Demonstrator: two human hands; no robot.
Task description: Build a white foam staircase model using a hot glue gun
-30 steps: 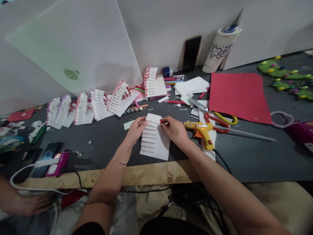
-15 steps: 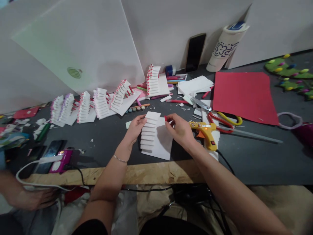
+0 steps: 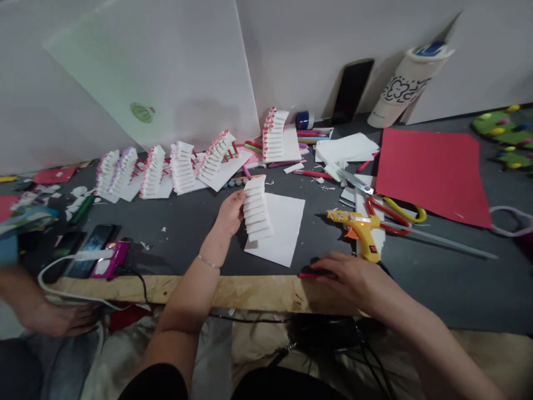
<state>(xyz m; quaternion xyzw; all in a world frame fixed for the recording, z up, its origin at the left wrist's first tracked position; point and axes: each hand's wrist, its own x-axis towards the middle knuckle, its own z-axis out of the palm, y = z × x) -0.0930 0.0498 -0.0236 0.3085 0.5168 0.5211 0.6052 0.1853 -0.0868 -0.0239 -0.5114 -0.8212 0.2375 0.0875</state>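
My left hand (image 3: 232, 213) pinches the left side of a small white staircase model (image 3: 257, 214) made of stacked steps, holding it tilted. Beneath it a white card (image 3: 289, 228) lies flat on the dark table. My right hand (image 3: 347, 276) is low at the table's front edge, its fingers curled over a thin red stick (image 3: 307, 275); the fingertips are partly hidden. Just above this hand lies a yellow hot glue gun (image 3: 362, 233), its nozzle pointing left.
Finished staircase models (image 3: 182, 169) line the back. Scissors (image 3: 387, 214), red foam sheet (image 3: 433, 175), a tumbler (image 3: 408, 86) and a phone (image 3: 353, 91) are at right. A purple socket block (image 3: 110, 260) sits at left, near another person's hand (image 3: 58, 316).
My right hand has moved away from the model, down and right to the table's front edge. The staircase has been tilted and raised slightly in my left hand. The camera view has shifted left.
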